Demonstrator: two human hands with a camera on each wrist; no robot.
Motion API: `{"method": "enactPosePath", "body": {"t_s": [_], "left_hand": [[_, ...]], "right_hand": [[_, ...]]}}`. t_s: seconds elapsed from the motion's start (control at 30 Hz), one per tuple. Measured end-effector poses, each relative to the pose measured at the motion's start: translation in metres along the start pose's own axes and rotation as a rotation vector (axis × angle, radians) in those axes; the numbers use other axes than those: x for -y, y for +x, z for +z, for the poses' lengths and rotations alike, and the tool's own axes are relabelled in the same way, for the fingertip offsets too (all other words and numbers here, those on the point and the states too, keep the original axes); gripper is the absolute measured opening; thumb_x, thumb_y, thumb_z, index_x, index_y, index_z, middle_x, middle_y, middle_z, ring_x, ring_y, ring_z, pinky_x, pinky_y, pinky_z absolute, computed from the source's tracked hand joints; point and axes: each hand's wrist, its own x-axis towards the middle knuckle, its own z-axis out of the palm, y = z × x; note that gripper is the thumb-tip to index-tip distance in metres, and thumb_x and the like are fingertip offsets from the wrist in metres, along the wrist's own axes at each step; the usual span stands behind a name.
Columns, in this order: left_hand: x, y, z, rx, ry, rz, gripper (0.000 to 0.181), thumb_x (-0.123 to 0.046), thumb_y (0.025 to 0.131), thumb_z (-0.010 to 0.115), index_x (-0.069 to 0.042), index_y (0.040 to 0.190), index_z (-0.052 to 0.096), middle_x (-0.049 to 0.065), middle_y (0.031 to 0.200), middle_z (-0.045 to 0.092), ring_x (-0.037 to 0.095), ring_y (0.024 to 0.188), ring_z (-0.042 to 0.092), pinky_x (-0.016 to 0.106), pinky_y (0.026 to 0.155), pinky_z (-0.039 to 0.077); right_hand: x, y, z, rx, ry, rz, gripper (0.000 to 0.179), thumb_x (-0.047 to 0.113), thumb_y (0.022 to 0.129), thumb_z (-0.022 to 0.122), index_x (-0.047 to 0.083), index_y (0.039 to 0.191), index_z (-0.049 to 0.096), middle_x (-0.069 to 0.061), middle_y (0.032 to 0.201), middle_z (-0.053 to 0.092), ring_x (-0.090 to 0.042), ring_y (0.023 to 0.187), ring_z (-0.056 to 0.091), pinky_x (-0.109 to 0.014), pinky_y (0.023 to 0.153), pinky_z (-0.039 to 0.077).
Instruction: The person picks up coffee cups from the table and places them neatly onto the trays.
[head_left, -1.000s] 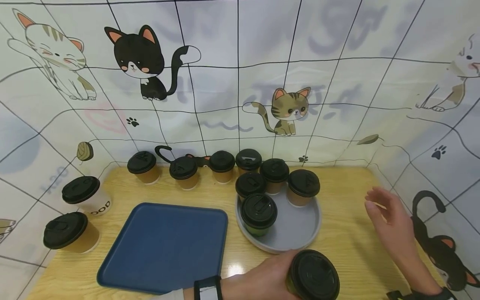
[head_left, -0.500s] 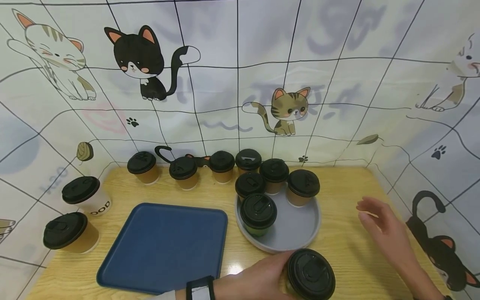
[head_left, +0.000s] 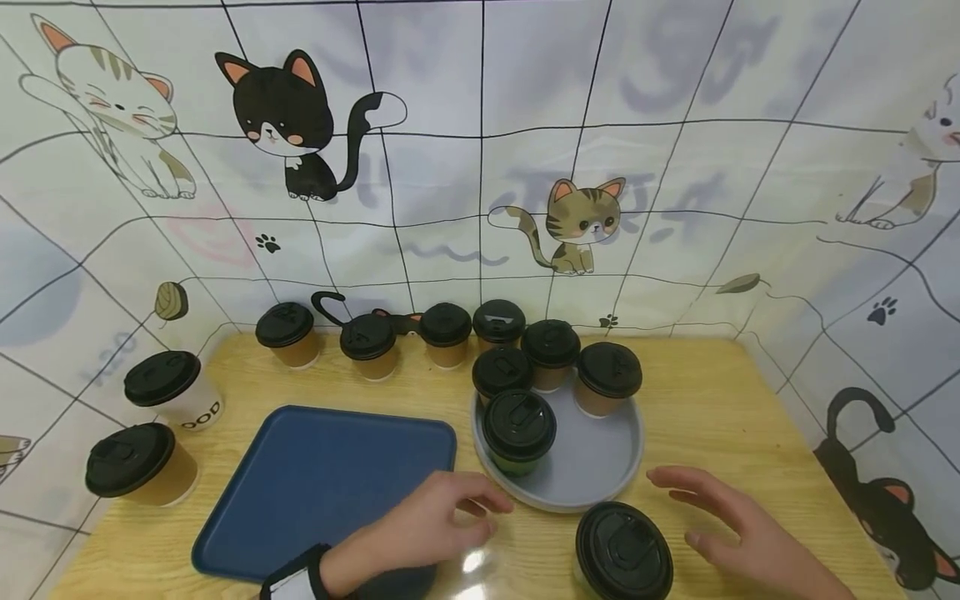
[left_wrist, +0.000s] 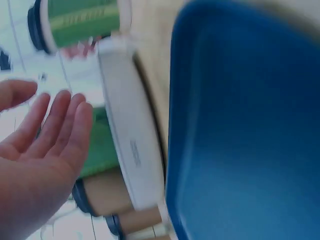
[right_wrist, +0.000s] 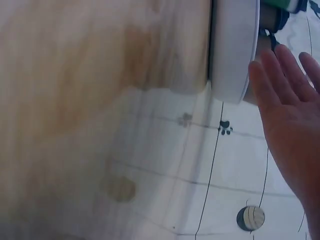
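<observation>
A paper coffee cup with a black lid (head_left: 624, 550) stands at the table's front, its green side showing in the left wrist view (left_wrist: 84, 21). My left hand (head_left: 427, 521) is over the right edge of the blue tray (head_left: 322, 492), fingers loosely bent and holding nothing. To the right of the front cup, my right hand (head_left: 738, 533) hovers with fingers spread, nothing in it. Behind them, the round grey tray (head_left: 600, 462) carries a green cup (head_left: 519, 429) near its left rim and a brown cup (head_left: 608, 379) at its back right.
More black-lidded cups crowd the grey tray's back, including one brown cup (head_left: 551, 354). Several stand along the back, such as a brown cup (head_left: 288, 333). At the left are a white cup (head_left: 174, 390) and a brown cup (head_left: 142, 464). A cat-print cloth (head_left: 435, 167) walls the table.
My left hand has let go of the front cup and moved left over the blue tray. The right hand has come left and down towards that cup, which stays in place.
</observation>
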Motion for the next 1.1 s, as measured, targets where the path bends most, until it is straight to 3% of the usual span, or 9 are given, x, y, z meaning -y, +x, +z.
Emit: {"method": "enactPosePath", "body": {"t_s": [0.17,0.27,0.37,0.43,0.53,0.63,0.77,0.9,1.1], "left_hand": [[0.007,-0.002,-0.025,-0.285,-0.014,-0.070,0.018,-0.005,0.100,0.064,-0.010,0.114,0.075,0.008,0.109,0.074,0.022,0.098,0.072,0.031,0.084,0.058],[0.013,0.000,-0.037,-0.423,-0.013,-0.102,0.017,-0.004,0.100,0.065,-0.009,0.114,0.073,0.007,0.108,0.074,0.024,0.100,0.072,0.030,0.086,0.058],[0.019,0.003,-0.046,-0.511,-0.025,-0.128,0.018,-0.003,0.100,0.065,-0.004,0.118,0.070,0.009,0.108,0.074,0.020,0.100,0.071,0.029,0.090,0.056],[0.024,0.006,-0.050,-0.545,-0.060,-0.149,0.021,-0.001,0.099,0.065,0.000,0.119,0.069,0.014,0.110,0.073,0.023,0.101,0.071,0.028,0.089,0.056],[0.033,0.010,-0.054,-0.567,-0.113,-0.176,0.023,0.001,0.099,0.062,0.004,0.122,0.066,0.021,0.113,0.070,0.032,0.103,0.069,0.027,0.087,0.056],[0.045,0.013,-0.059,-0.570,-0.184,-0.213,0.026,0.001,0.100,0.059,0.007,0.126,0.063,0.024,0.117,0.068,0.038,0.106,0.068,0.028,0.087,0.057],[0.059,0.015,-0.067,-0.596,-0.269,-0.293,0.031,-0.003,0.102,0.059,0.009,0.131,0.060,0.022,0.121,0.068,0.031,0.108,0.069,0.035,0.092,0.057],[0.068,0.014,-0.070,-0.620,-0.311,-0.343,0.033,-0.005,0.103,0.058,0.009,0.133,0.059,0.020,0.122,0.068,0.029,0.110,0.068,0.041,0.095,0.056],[0.074,0.011,-0.071,-0.634,-0.314,-0.355,0.032,-0.005,0.103,0.058,0.008,0.132,0.060,0.022,0.122,0.068,0.031,0.110,0.068,0.044,0.096,0.056]], "right_hand": [[0.006,0.000,0.008,0.163,0.053,0.281,0.075,0.012,0.093,0.075,0.025,0.158,0.040,-0.001,0.157,0.047,0.001,0.136,0.045,-0.027,0.101,0.047],[0.011,0.004,0.014,0.233,0.108,0.441,0.083,0.020,0.090,0.079,0.035,0.159,0.036,-0.001,0.160,0.041,-0.013,0.143,0.041,-0.043,0.108,0.042],[0.017,0.008,0.021,0.247,0.158,0.510,0.086,0.024,0.089,0.082,0.036,0.160,0.034,-0.002,0.162,0.039,-0.031,0.146,0.036,-0.064,0.110,0.035],[0.021,0.012,0.026,0.248,0.183,0.524,0.088,0.027,0.088,0.083,0.035,0.160,0.032,-0.002,0.161,0.039,-0.037,0.146,0.035,-0.071,0.110,0.031],[0.024,0.016,0.032,0.251,0.193,0.517,0.089,0.026,0.087,0.084,0.034,0.160,0.033,-0.001,0.158,0.042,-0.036,0.144,0.036,-0.068,0.110,0.033],[0.024,0.019,0.037,0.259,0.188,0.504,0.089,0.026,0.085,0.087,0.037,0.158,0.035,0.003,0.154,0.046,-0.028,0.141,0.042,-0.047,0.109,0.039],[0.028,0.022,0.046,0.299,0.209,0.462,0.087,0.027,0.088,0.084,0.039,0.158,0.033,0.007,0.152,0.048,-0.022,0.137,0.047,-0.024,0.103,0.039],[0.031,0.024,0.053,0.328,0.193,0.438,0.080,0.031,0.093,0.078,0.040,0.158,0.032,0.010,0.150,0.049,-0.021,0.135,0.048,-0.022,0.104,0.038],[0.037,0.023,0.051,0.336,0.177,0.458,0.070,0.034,0.093,0.079,0.040,0.152,0.041,0.006,0.143,0.054,-0.022,0.129,0.053,-0.023,0.101,0.041]]}}
